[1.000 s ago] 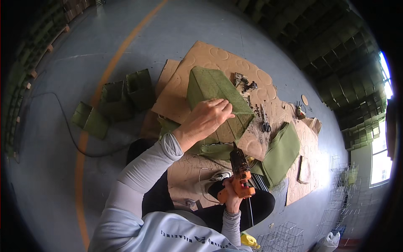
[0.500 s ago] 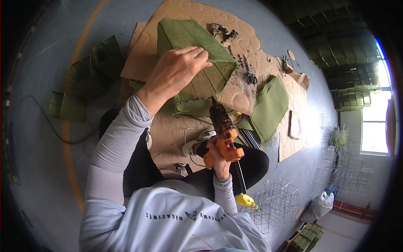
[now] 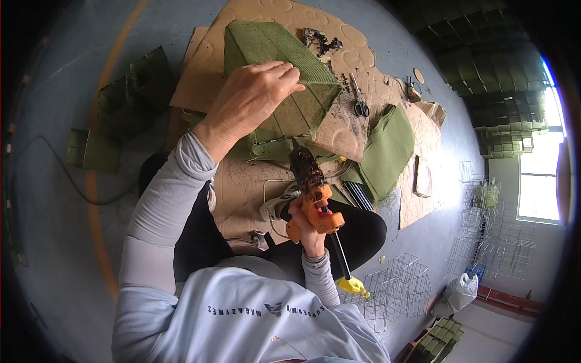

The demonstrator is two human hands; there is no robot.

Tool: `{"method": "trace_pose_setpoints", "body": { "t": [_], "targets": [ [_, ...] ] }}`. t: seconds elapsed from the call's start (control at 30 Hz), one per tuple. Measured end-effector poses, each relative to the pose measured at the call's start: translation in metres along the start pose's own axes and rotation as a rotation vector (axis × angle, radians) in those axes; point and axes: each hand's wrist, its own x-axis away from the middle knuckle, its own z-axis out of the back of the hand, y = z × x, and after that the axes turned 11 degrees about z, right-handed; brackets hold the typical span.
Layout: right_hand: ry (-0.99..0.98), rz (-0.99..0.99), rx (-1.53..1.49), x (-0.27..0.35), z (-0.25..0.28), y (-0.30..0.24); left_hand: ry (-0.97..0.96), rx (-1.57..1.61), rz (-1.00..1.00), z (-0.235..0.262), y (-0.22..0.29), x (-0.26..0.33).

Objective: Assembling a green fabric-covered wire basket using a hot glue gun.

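Observation:
My left hand [image 3: 251, 97] presses down on a green fabric-covered box [image 3: 275, 66] that lies on sheets of brown cardboard [image 3: 242, 187] on the floor. My right hand [image 3: 304, 221] grips an orange glue gun [image 3: 311, 187]. Its blackened nozzle points up at the lower edge of the box, close to my left hand. A glue stick and a yellow plug trail back from the gun past my knee.
Folded green fabric [image 3: 387, 151] lies to the right of the box, scissors [image 3: 361, 107] beyond it. More green boxes [image 3: 130, 91] sit at the left, next to an orange floor line. Wire cube frames [image 3: 399, 284] stand at the lower right. A black cable [image 3: 66, 175] crosses the grey floor.
The view has tilted down and closer. My left hand stays on the green box. My right hand has brought the glue gun nearer to the box's lower edge.

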Motion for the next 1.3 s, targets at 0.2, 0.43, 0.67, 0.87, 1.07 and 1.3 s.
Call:
{"method": "trace_pose_setpoints", "body": {
  "t": [0.2,0.43,0.67,0.87,1.07,1.3],
  "targets": [
    [0.059,-0.076,-0.012,-0.007,0.014,-0.001,-0.001,-0.011,-0.038,0.001,-0.002,0.000],
    [0.061,0.010,0.066,-0.011,0.017,-0.004,0.030,0.012,-0.113,-0.013,0.001,-0.005],
    [-0.041,0.160,0.368,-0.001,0.035,0.028,0.176,0.004,-0.231,-0.030,0.002,-0.008],
    [-0.070,0.084,0.268,0.002,0.039,0.024,0.238,0.005,-0.256,-0.042,0.000,-0.012],
    [-0.084,0.058,0.247,0.003,0.047,0.026,0.284,-0.057,-0.344,-0.053,-0.008,-0.010],
    [0.055,0.079,0.310,-0.011,0.023,-0.008,0.337,-0.058,-0.372,-0.060,-0.005,-0.012]
  ]
}}
